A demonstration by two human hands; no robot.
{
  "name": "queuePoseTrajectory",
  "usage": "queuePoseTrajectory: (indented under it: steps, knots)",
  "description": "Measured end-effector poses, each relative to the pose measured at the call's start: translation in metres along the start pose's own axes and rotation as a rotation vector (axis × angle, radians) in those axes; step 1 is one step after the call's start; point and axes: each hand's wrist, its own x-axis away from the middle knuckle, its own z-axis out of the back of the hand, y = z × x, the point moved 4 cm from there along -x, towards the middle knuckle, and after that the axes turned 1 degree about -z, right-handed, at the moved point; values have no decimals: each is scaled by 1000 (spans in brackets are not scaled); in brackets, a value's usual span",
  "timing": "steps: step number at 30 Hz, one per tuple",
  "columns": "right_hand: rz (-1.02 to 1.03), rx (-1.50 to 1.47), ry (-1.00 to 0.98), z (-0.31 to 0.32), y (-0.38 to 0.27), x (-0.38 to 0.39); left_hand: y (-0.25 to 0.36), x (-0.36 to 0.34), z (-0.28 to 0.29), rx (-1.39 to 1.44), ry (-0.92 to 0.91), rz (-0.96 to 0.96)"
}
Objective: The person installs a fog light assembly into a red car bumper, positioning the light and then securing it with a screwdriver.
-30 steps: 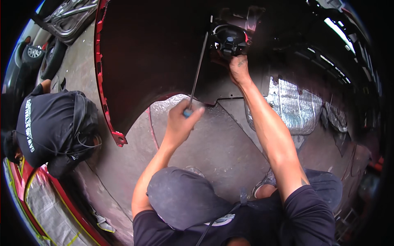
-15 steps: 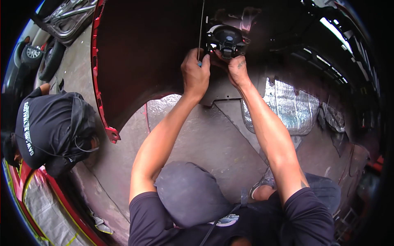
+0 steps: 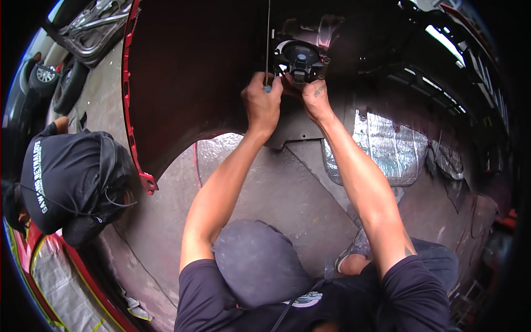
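Both my arms reach up into a dark red car body panel (image 3: 193, 72). My left hand (image 3: 261, 102) is closed around the lower end of a thin metal rod (image 3: 268, 44) that stands upright; a small blue piece (image 3: 267, 89) shows between thumb and fingers. My right hand (image 3: 316, 99) is closed just under a round black part (image 3: 301, 55) set against the panel, somewhat like a lamp or speaker unit. Its fingertips point toward my left hand and are partly hidden in shadow, so what they grip cannot be made out.
At left, a person in a dark shirt (image 3: 72, 177) bends over beside a red car part covered with masking sheet (image 3: 66, 276). Silver foil insulation (image 3: 381, 146) hangs at right. A loose wheel (image 3: 71, 86) and a car door frame (image 3: 94, 30) are at the far left.
Both hands, the rod and the round black part sit slightly lower and farther left in view. The hands keep their hold, and the person at left has shifted a little.
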Motion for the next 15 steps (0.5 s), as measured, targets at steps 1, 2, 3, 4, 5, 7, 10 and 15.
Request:
queuePoseTrajectory:
  steps: [1, 2, 3, 4, 5, 7, 10, 15]
  knots:
    - [-35, -59, -7, -3, -1, 0, -1, 2, 2, 26, 3, 2]
    - [-71, -117, -13, -6, -2, 0, -4, 4, 3, 52, 5, 4]
    - [-106, -175, -20, -9, -4, -1, -7, 5, 4, 78, 8, 6]
    - [-110, -180, -5, -13, -6, 0, -10, 8, 5, 88, 5, 15]
    - [-114, -184, 10, -19, -9, 0, -14, 10, 7, 97, 3, 24]
    - [-133, -201, 42, -20, -7, 1, -15, 14, 9, 100, -7, 38]
    - [-166, -205, 72, -14, -3, 2, -14, 18, 14, 73, -13, 38]
    - [-119, 32, 37, -5, -5, -8, -10, 20, 18, 8, 31, -33]
